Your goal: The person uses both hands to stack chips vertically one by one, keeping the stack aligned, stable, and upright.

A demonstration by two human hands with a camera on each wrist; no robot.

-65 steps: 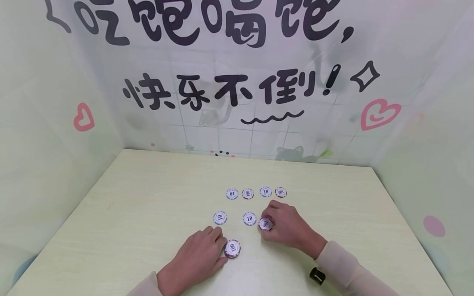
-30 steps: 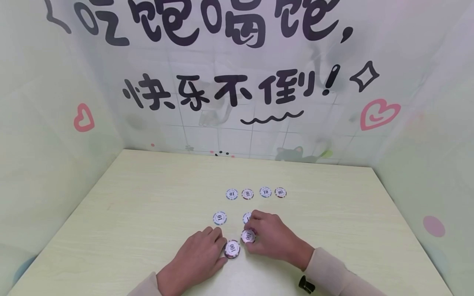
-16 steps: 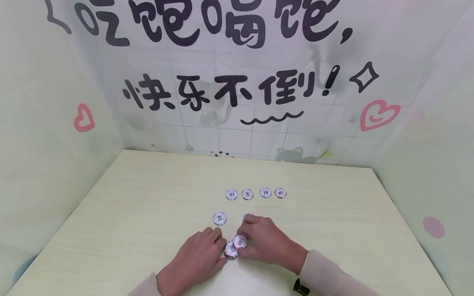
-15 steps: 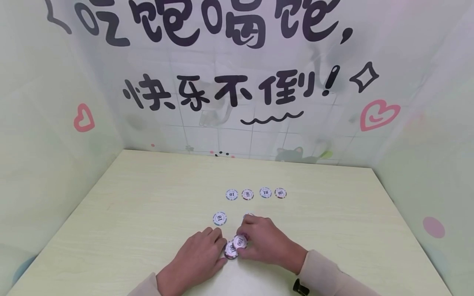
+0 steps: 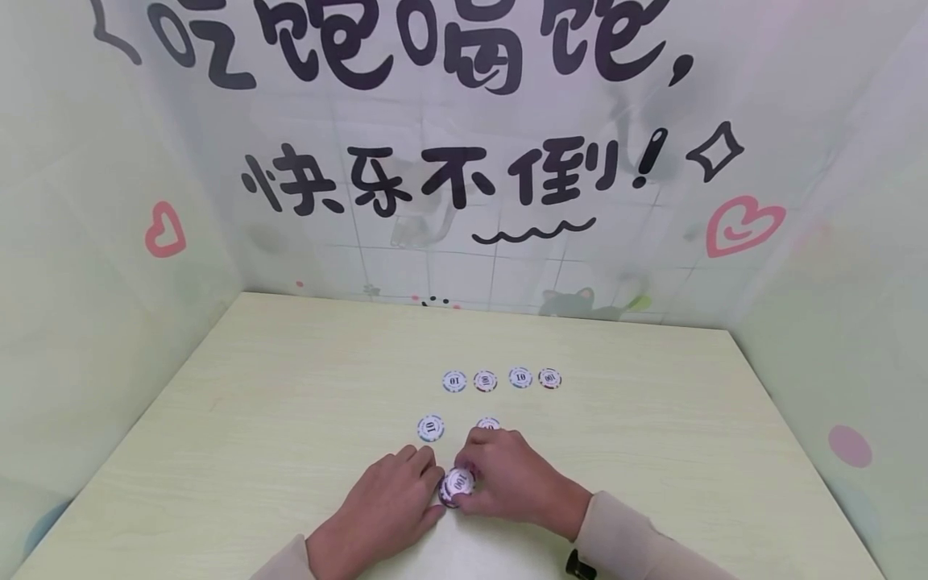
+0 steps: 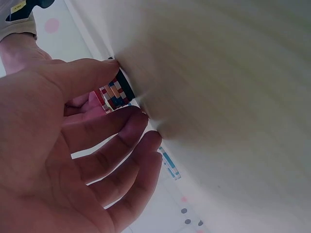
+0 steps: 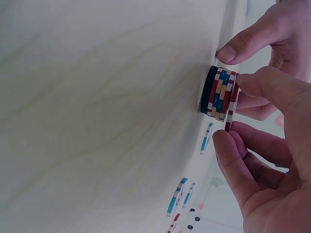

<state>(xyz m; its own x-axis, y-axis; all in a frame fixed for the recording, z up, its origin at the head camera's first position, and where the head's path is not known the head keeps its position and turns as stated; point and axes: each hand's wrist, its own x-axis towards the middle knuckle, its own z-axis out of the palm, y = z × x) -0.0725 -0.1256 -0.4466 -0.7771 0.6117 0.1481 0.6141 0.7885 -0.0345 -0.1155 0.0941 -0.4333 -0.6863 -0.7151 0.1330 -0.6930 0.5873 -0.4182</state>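
Right hand (image 7: 297, 131) pinches a red-and-white chip (image 7: 230, 114) at the top of a chip stack (image 7: 218, 94), multicolour edges over a dark base. Can't tell if they touch. Left hand (image 7: 279, 36) has its thumb close by; blue-and-white chips (image 7: 177, 196) lie apart on the surface (image 7: 97, 97).

Smooth plastic-looking chips (image 5: 431, 428); wood-grain tabletop (image 5: 290, 387); matt cloth sleeves (image 5: 631, 533).

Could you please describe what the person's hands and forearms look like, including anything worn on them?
The left hand and right hand are ungloved. The left sleeve and right sleeve are plain pale beige, reaching the wrists. A small black object sits beneath the right cuff; the left wrist view shows a pale yellowish patch on it, too small to read.
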